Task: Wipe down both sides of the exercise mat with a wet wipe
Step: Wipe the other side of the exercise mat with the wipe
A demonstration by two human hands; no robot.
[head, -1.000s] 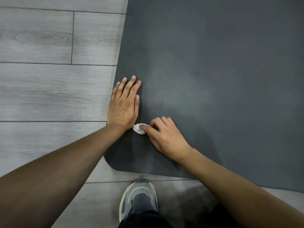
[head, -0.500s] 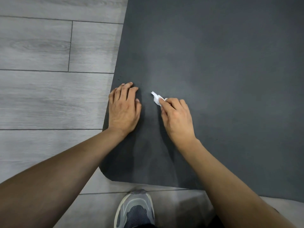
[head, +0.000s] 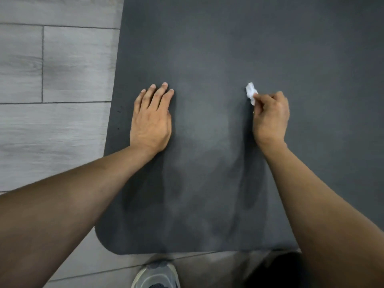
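A dark grey exercise mat (head: 228, 48) lies flat on the floor and fills most of the view, its rounded near-left corner at the bottom. My left hand (head: 151, 119) rests flat on the mat near its left edge, fingers straight and together. To the right, my right hand (head: 270, 117) pinches a small crumpled white wet wipe (head: 251, 93) against the mat's surface. The wipe sticks out past my fingertips. Faint damp streaks show on the mat between my arms.
Grey wood-plank floor (head: 52, 69) runs along the mat's left side and below its near edge. The toe of my grey sneaker (head: 155, 275) sits on the floor just below the mat's near edge.
My right hand has swept the wipe away from my left hand, up and to the right across the mat. My left hand stays flat on the mat.
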